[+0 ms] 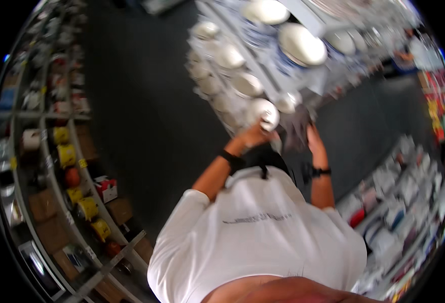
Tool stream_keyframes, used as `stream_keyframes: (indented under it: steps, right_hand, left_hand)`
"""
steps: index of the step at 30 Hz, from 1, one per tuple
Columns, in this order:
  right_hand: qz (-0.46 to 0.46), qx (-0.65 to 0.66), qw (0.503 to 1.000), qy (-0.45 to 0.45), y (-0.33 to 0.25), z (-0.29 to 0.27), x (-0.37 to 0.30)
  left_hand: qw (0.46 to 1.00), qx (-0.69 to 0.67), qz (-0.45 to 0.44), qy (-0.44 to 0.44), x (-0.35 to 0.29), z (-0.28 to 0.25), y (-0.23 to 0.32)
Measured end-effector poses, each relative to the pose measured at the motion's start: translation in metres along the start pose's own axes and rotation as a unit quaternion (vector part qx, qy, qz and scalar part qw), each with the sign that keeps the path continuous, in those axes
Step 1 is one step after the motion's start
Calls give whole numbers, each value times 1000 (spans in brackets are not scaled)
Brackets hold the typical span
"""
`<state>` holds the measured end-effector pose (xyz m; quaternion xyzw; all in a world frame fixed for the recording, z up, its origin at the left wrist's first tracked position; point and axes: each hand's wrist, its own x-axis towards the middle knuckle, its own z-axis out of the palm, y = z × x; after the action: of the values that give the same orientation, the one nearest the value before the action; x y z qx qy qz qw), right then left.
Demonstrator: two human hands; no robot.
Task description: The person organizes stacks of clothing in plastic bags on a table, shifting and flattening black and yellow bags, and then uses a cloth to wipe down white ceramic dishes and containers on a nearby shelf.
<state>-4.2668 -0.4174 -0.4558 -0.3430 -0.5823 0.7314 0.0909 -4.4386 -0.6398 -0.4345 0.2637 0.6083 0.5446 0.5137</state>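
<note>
My left hand (pixel 257 134) is closed on the near edge of a round white bowl (pixel 263 113), at the front corner of a dish display. In my right hand (pixel 312 135) hangs a dark grey-brown cloth (pixel 296 130), gripped by its right side. The cloth is just right of the bowl, close to a small white bowl (pixel 286 102) on the display corner. Motion blur smears the fingers of both hands, and the cloth hides part of the right one.
Stacked white bowls (pixel 246 85) line the display ahead, with larger white dishes (pixel 301 44) on its upper level. Shelving (pixel 86 242) with yellow packages runs along the left. Wrapped goods (pixel 386 237) fill a rack at right. A person (pixel 425 54) is at far right.
</note>
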Motion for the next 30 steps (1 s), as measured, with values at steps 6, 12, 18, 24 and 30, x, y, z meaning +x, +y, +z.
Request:
stream_keyframes:
  steps: [6, 12, 18, 24, 30]
  right_hand:
    - [28, -298, 907, -297, -97, 151, -65]
    - [-118, -324, 766, -543, -89, 213, -59]
    - [120, -205, 643, -728, -35, 318, -83]
    - [-280, -387, 525, -705, -30, 486, -159]
    - [-290, -412, 555, -661, 20, 629, -202]
  left_hand:
    - [987, -14, 159, 5, -89, -36, -36]
    - [906, 141, 118, 381, -181, -74, -64]
    - [849, 190, 183, 458, -331, -57, -32]
    - [848, 46, 72, 524, -460, -69, -105]
    - [742, 42, 1, 669, -601, -135, -118]
